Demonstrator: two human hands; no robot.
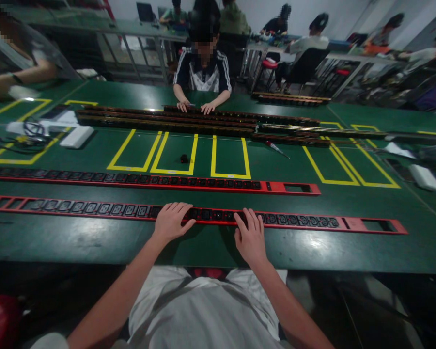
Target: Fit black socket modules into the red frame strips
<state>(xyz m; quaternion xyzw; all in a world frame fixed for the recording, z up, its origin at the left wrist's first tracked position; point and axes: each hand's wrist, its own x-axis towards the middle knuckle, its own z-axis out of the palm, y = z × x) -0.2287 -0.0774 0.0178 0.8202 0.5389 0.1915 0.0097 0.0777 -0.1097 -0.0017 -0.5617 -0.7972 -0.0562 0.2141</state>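
In front of me lies a long red power strip housing [354, 223] with a row of black sockets set in it. My left hand [172, 223] rests on it left of the middle, fingers spread over the sockets and thumb apart. Further right, my right hand [250, 236] lies on the same strip with its fingertips on the sockets, fingers extended. Several square cut-outs at the strip's left end hold no socket. Behind it, a second red strip [272, 186] with black sockets lies roughly parallel.
One small black part [183, 159] lies between yellow-taped rectangles. A screwdriver [277, 149] lies near long dark metal profiles [131, 119], where a co-worker's hands [198, 106] rest. White boxes [77, 137] and cables [34, 128] are at left; another white box [425, 177] is at right.
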